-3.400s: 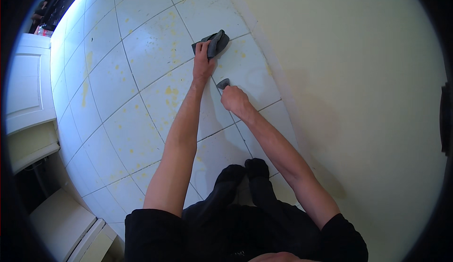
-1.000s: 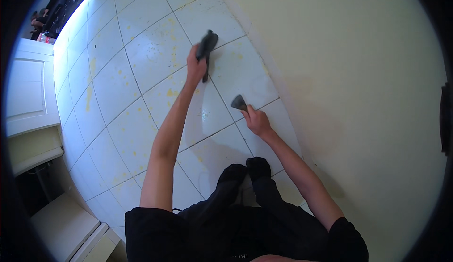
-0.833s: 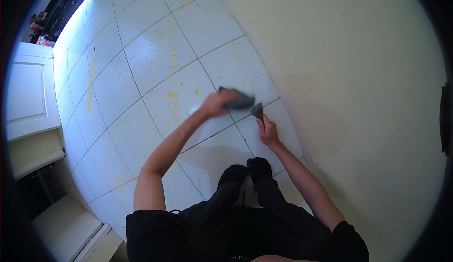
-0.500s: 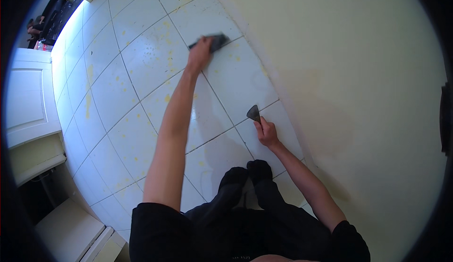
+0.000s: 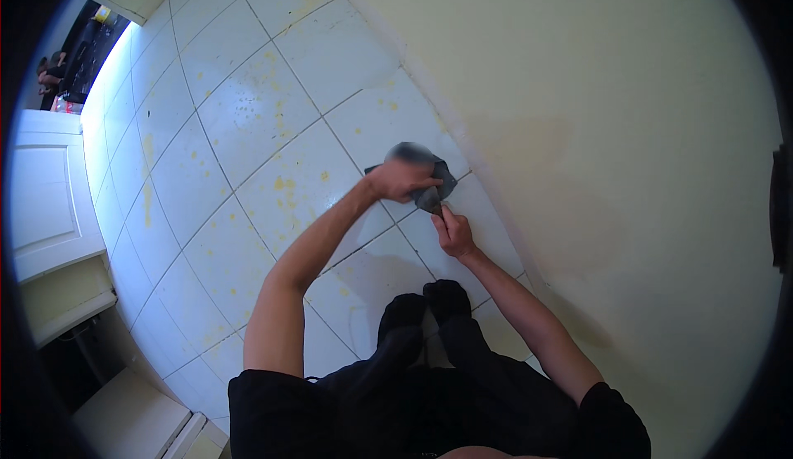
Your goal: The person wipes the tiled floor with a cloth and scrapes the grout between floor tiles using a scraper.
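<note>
My left hand, slightly blurred, is closed on a dark grey piece, perhaps a folded cloth, whose exact kind I cannot make out. Part of it is smeared by motion. Just below, my right hand grips a scraper by its handle, with the flared blade pointing away from me. The blade overlaps the lower edge of the dark piece; whether they touch is unclear. Beneath both hands lies a white tiled floor with yellow spots scattered over several tiles.
A cream wall runs along the right. My feet in black socks stand at the lower middle. White cabinetry with an open dark compartment lines the left. Far off at the upper left, a person is partly visible.
My left hand has brought the dark grey piece from the far tiles back toward me and rightward, up to the scraper. My right hand has shifted slightly nearer and left.
</note>
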The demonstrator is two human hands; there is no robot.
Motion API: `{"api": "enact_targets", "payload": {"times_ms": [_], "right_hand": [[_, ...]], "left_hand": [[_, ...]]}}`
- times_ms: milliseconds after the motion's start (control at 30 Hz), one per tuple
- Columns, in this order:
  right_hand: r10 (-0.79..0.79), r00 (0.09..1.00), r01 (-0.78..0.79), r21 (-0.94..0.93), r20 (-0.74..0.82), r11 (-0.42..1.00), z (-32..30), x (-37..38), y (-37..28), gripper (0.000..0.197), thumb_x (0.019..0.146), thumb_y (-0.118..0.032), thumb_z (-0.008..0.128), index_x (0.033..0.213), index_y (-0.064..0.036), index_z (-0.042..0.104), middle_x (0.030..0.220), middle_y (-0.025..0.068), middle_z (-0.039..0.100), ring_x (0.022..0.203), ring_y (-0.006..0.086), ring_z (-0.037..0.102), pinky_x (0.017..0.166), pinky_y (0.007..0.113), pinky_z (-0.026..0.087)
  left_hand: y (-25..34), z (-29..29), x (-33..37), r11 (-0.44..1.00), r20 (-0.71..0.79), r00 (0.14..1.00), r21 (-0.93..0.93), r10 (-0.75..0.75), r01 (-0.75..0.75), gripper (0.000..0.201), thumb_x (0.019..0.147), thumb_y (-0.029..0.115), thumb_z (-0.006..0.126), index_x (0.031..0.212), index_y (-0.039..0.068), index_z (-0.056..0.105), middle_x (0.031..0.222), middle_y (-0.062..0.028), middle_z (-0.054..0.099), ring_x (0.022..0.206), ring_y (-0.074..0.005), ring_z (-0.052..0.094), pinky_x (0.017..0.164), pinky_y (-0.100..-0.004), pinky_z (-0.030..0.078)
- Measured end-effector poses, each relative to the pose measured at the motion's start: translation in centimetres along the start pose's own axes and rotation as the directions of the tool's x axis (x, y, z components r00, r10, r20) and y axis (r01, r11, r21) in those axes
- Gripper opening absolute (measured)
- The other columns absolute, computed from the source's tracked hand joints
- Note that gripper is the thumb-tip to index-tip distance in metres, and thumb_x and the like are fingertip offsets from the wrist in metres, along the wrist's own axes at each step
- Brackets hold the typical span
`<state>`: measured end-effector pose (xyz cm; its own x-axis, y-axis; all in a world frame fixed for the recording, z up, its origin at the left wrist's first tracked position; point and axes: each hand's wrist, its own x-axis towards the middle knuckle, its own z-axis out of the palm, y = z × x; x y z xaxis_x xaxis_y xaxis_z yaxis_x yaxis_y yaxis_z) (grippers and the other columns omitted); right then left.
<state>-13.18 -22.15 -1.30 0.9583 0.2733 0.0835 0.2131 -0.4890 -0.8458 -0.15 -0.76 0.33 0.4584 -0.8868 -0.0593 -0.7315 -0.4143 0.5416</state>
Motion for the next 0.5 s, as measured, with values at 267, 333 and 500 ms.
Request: {"api": "enact_targets", "payload": {"times_ms": [267, 333, 500], "right_hand": [[-0.032, 0.996, 0.038, -0.077, 0.079, 0.996, 0.4, 0.5, -1.5, 0.023, 0.096, -0.022, 0.06, 0.094, 0.0015, 0.058, 0.059, 0.0174, 0.058, 0.054, 0.038, 0.061, 0.049, 0.046, 0.046], [-0.032, 0.995, 0.036, -0.041, 0.099, 0.999, 0.9, 0.8, -1.9, 0.024, 0.096, -0.023, 0.06, 0.094, 0.0013, 0.058, 0.059, 0.0174, 0.059, 0.055, 0.0379, 0.062, 0.049, 0.046, 0.046], [0.177, 0.975, -0.177, -0.011, 0.135, 0.984, -1.2, -0.5, -1.0, 0.026, 0.096, -0.027, 0.062, 0.098, -0.0012, 0.058, 0.062, 0.0176, 0.06, 0.058, 0.038, 0.062, 0.054, 0.046, 0.047]], "left_hand": [[-15.7, -8.9, -1.6, 0.771, -0.629, 0.518, -0.216, -0.579, 0.599, 0.053, 0.078, 0.01, 0.064, 0.129, 0.02, 0.062, 0.12, -0.0118, 0.061, 0.107, -0.036, 0.063, 0.087, -0.045, 0.054], [-17.1, -9.1, -1.8, 0.666, -0.679, 0.324, -0.327, -0.659, 0.671, 0.051, 0.078, 0.011, 0.063, 0.129, 0.019, 0.062, 0.121, -0.0131, 0.061, 0.107, -0.0373, 0.063, 0.09, -0.0457, 0.053], [-12.0, -5.6, 1.2, 0.626, -0.713, 0.19, -0.418, -0.675, 0.658, 0.04, 0.08, 0.015, 0.063, 0.12, 0.014, 0.067, 0.116, -0.0129, 0.063, 0.102, -0.0372, 0.065, 0.089, -0.0455, 0.053]]}}
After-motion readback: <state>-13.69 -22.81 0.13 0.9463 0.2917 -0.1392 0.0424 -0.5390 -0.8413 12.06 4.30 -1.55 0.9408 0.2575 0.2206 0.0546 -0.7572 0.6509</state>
